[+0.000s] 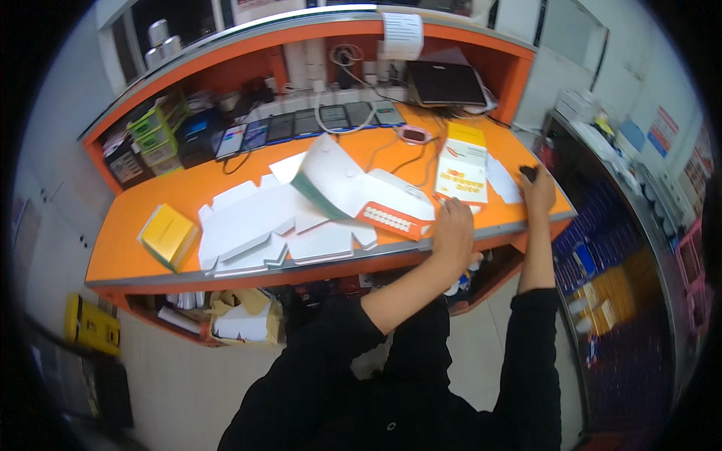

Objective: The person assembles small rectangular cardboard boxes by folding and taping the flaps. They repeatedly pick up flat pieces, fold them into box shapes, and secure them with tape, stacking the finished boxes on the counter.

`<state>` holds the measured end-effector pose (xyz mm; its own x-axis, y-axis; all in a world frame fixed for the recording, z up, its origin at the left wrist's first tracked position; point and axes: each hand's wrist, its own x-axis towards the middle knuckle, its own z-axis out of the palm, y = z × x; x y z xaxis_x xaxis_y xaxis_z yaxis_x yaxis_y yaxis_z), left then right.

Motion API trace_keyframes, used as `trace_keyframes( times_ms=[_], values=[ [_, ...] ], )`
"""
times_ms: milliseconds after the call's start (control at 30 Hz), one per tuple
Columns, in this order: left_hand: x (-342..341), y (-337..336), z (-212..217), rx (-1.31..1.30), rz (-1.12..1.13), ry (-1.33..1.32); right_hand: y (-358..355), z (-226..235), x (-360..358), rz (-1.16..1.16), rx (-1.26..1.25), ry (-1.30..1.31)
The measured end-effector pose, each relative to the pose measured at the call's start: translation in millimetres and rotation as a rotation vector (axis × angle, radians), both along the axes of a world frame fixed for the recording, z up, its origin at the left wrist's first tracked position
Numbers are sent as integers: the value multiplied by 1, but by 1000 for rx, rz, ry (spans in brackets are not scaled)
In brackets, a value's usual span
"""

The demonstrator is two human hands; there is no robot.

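Note:
My left hand (453, 227) lies palm-down at the front edge of the orange counter (135, 259). Its fingers touch the right end of a half-folded white carton (353, 188) with green and red-orange print, whose left flap stands up. Whether the fingers grip the carton is unclear. My right hand (538, 192) reaches to the counter's right corner and closes over a small dark object (529, 173). A yellow-and-white printed pack (464, 161) lies between the two hands, a little farther back.
Flat white carton blanks (256, 225) are spread left of the carton, beside a yellow box (169, 234). A row of phones (301, 124), cables and a dark laptop (445, 83) line the back. A glass display case (624, 248) stands at right; crumpled cardboard (241, 312) sits under the counter.

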<state>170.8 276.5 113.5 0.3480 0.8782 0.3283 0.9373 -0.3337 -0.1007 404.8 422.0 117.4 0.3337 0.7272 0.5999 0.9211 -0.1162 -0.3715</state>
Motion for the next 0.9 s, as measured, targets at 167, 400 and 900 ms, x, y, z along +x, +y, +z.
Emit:
trace_keyframes(
  times_ms=[167, 400, 900],
  values=[
    [1, 2, 3, -51, 8, 6, -27, 22, -30, 16, -62, -176],
    [0, 23, -36, 190, 45, -171, -162, 66, -203, 1050, 18, -572],
    [-11, 12, -19, 311, -58, 115, -158, 58, -235, 1020, -280, -444]
  ],
)
